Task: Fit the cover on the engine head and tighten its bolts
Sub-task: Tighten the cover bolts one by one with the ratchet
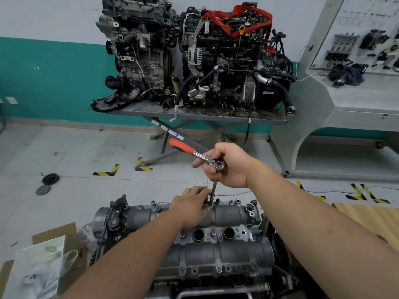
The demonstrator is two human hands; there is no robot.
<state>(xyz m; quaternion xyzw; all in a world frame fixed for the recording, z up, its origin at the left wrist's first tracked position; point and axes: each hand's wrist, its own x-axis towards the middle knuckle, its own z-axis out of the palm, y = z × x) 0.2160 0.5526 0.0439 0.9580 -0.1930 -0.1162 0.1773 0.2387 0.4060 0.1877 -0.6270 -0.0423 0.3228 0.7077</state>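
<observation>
Right hand [226, 167] has its grip clenched round the head of the one ratchet [217, 163], extension [214, 188] running down onto a bolt [210, 203] at the cover's far edge. Left hand [191, 205] rests on the cover [226, 214], fingers steadying the socket. Cover's cast metal, looks heavy and stiff, already sitting on the engine head [216, 262]. Two open round wells show in the middle.

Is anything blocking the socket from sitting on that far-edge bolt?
Nothing visible does. The right hand holds the ratchet by its head, and the extension runs straight down to the bolt on the cover. The left hand rests beside it, not across it.
</observation>
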